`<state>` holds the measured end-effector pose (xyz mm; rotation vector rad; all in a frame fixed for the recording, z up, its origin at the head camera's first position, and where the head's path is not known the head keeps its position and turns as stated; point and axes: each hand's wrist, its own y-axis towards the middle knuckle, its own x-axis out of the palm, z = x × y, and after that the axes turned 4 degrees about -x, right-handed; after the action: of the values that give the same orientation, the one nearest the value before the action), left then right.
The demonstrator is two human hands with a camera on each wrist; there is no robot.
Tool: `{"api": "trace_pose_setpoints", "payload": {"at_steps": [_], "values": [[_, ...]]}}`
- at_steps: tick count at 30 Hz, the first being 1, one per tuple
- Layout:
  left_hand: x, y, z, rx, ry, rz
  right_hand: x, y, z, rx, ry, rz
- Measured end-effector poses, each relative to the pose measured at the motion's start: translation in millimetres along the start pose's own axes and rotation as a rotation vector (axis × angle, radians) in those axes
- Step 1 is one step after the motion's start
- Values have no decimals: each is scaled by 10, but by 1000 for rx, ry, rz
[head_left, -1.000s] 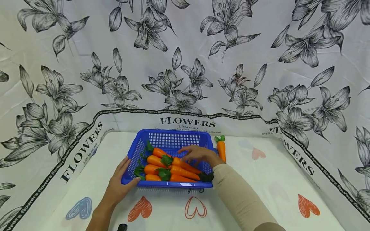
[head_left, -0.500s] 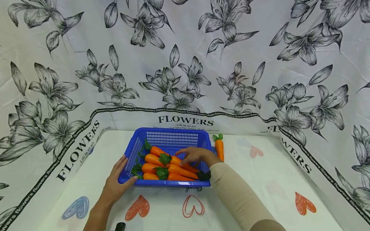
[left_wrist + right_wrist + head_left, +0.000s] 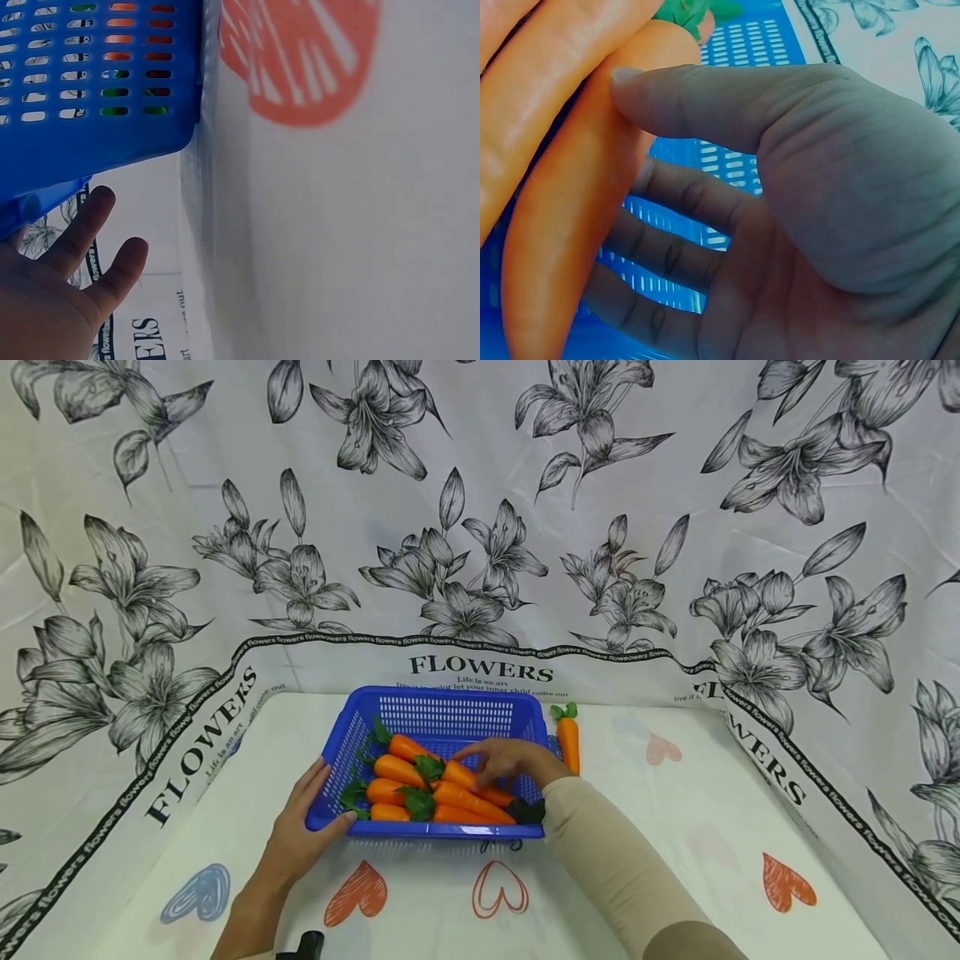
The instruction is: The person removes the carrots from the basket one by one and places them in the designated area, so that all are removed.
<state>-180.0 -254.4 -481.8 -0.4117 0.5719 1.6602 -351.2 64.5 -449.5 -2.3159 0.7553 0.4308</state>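
A blue plastic basket [image 3: 480, 831] with slotted walls holds several orange carrots with green leafy tops. At its near left corner, my left hand [image 3: 294, 839] touches the rim, thumb on the front edge and fingers along the left side. Straight, spread fingers [image 3: 120, 274] of that hand show beside the basket wall [image 3: 90, 142] in the left wrist view. My right hand [image 3: 510, 760] reaches inside over the right side and grips a carrot [image 3: 570, 202], thumb on top and fingers bent against its side. The undersides of the fingertips are hidden behind the carrot.
Another carrot [image 3: 568, 742] lies on the table just right of the basket. White cloth with printed hearts covers the table [image 3: 675, 827]. A flower-print curtain [image 3: 480, 560] stands behind and at both sides. A small black object [image 3: 310, 945] shows at the bottom edge.
The right hand has lowered slightly, and its thumb and fingers have come in around the carrot. The left hand stays at the basket corner. The whole head view has shifted a little.
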Motion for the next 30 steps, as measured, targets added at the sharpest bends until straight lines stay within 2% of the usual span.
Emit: {"api": "trace_pose_setpoints", "payload": {"at_steps": [12, 19, 27, 30], "values": [[-4, 9, 16, -14, 14, -7, -21, 2, 2, -37, 6, 70], [4, 15, 6, -10, 18, -1, -34, -10, -2, -96, 28, 113], [13, 15, 0, -11, 15, 2, -73, -38, -18, -170, 136, 199], [15, 1, -13, -7, 23, 6, -78, -54, -12, -208, 213, 233]]}}
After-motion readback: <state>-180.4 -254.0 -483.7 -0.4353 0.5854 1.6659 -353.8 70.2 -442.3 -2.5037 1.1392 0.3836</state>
